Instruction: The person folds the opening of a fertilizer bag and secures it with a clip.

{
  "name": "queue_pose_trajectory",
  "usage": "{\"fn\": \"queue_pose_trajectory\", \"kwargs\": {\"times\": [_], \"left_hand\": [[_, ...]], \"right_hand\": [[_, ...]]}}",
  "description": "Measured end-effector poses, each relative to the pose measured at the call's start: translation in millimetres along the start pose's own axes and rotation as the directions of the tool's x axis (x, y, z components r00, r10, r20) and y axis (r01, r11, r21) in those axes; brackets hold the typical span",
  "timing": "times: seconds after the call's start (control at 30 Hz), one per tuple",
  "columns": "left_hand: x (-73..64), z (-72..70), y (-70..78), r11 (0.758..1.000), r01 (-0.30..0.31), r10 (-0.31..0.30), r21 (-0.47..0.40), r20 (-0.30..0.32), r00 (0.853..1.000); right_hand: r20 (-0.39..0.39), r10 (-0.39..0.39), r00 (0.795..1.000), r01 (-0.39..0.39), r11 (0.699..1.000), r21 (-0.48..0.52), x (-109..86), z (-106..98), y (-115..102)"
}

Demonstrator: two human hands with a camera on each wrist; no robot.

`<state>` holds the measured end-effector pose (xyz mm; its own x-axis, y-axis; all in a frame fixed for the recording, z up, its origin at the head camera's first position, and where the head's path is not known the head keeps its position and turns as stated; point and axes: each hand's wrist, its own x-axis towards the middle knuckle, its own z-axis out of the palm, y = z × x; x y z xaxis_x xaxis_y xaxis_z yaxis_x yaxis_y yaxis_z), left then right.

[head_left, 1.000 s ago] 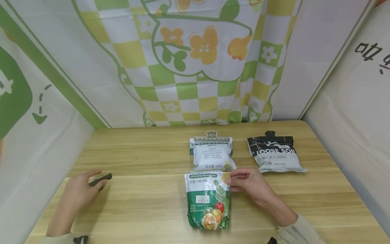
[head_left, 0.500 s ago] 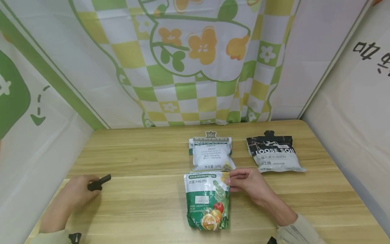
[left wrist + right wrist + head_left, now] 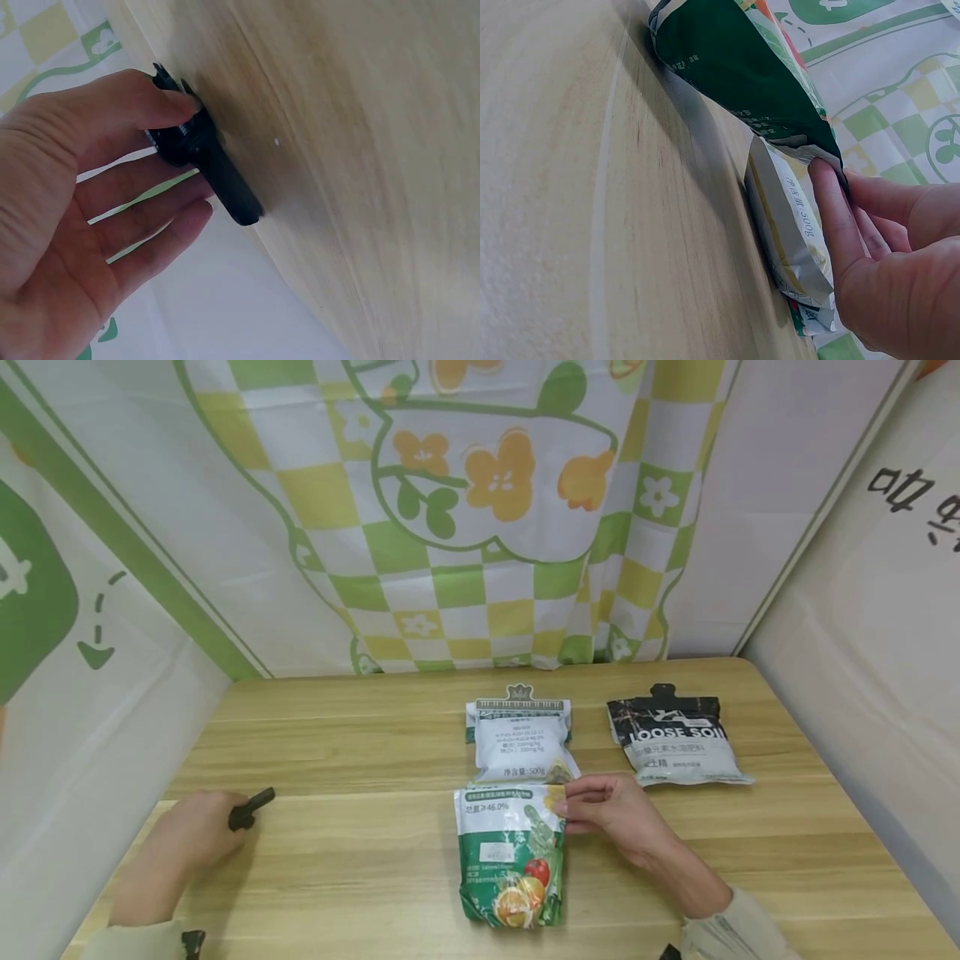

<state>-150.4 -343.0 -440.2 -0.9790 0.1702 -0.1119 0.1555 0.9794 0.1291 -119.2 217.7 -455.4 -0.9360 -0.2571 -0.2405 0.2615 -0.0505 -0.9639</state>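
Observation:
My left hand (image 3: 191, 831), over the left side of the table, pinches a black clip (image 3: 251, 808) between thumb and fingers. In the left wrist view, the thumb presses the lever end of the clip (image 3: 225, 180), and its long bar points away from the palm. My right hand (image 3: 618, 818) pinches the upper right corner of a green and white fertilizer bag (image 3: 510, 860) printed with fruit and vegetables. From the right wrist side, that bag's corner (image 3: 750, 82) is folded between thumb and fingers, its top edge lifted off the table.
Behind the held bag lies a white 500g bag (image 3: 521, 743) with a wide clip (image 3: 520, 700) across its top. A black and white LOOSE SOIL bag (image 3: 678, 743), also clipped, lies at the back right. A checked curtain (image 3: 487, 593) hangs behind the wooden table (image 3: 337, 877).
My left hand has shifted a little and turned the black clip, so more of its lever end shows in the head view. The right hand and the green bag have stayed in place.

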Motion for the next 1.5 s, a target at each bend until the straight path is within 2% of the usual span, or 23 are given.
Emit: {"fn": "queue_pose_trajectory", "kwargs": {"times": [0.13, 0.33, 0.53, 0.63, 0.83, 1.03, 1.27, 1.5], "left_hand": [[-0.3, -0.2, 3.0, 1.0, 0.004, -0.004, -0.003, -0.024, 1.0], [1.3, 1.8, 11.3, 0.998, -0.057, 0.054, -0.026, -0.11, 0.993], [8.2, 0.6, 29.4, 0.984, -0.123, 0.098, -0.133, -0.177, 0.979], [10.9, -0.7, 39.4, 0.965, -0.154, 0.115, -0.211, -0.188, 0.976], [12.3, -2.1, 58.6, 0.933, -0.167, 0.109, -0.319, -0.191, 0.975], [14.7, -6.7, 78.3, 0.916, -0.174, 0.102, -0.362, -0.208, 0.973], [21.3, -11.8, 102.8, 0.889, -0.24, 0.155, -0.39, -0.239, 0.959], [27.7, -15.1, 122.9, 0.867, -0.219, 0.131, -0.448, -0.219, 0.967]], "right_hand": [[0.007, 0.001, 1.0, -0.001, 1.0, 0.002, 0.0, 0.3, 0.5], [0.008, 0.007, 1.0, -0.007, 1.0, -0.005, 0.8, 0.3, 0.8], [0.001, 0.01, 1.0, -0.01, 1.0, -0.02, 0.9, -0.1, 0.3], [-0.001, 0.009, 1.0, -0.009, 1.0, -0.02, 0.6, -0.4, 0.7], [-0.004, 0.012, 1.0, -0.012, 1.0, -0.012, 0.0, -0.1, 1.0], [0.0, 0.005, 1.0, -0.005, 1.0, -0.012, 0.4, 0.8, 1.2], [0.007, -0.002, 1.0, 0.002, 1.0, -0.015, 0.7, 0.9, 1.1], [-0.004, 0.006, 1.0, -0.006, 1.0, -0.024, -0.3, 0.4, 0.3]]}}
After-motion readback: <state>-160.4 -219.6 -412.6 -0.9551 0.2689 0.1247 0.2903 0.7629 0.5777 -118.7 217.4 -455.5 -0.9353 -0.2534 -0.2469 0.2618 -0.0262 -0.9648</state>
